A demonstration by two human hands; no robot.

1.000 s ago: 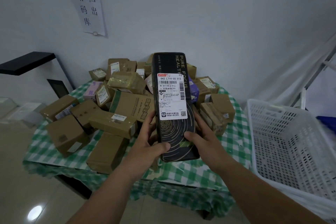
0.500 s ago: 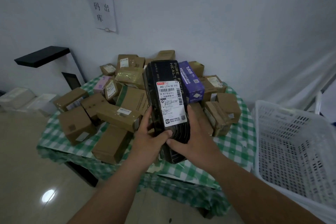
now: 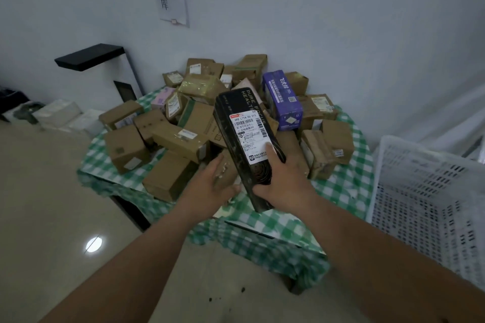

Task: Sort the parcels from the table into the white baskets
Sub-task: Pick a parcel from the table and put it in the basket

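Note:
A long black parcel (image 3: 246, 136) with a white shipping label is tilted, top end leaning left, above the front of the table. My right hand (image 3: 286, 181) grips its lower part, thumb on the label and fingers round the right side. My left hand (image 3: 207, 186) is beside the parcel's lower left edge with relaxed fingers, holding nothing. A white slatted basket (image 3: 420, 204) stands at the right, next to the table. Its visible part holds nothing.
The table with a green checked cloth (image 3: 338, 191) carries a heap of several brown cardboard parcels (image 3: 183, 136) and a purple box (image 3: 282, 99). A black-topped stand (image 3: 89, 56) and white packages (image 3: 60, 113) sit at the left by the wall. Bare floor lies in front.
My left hand has come off the black parcel, which my right hand now holds alone. The parcel has tilted and dropped lower. The view has swung left.

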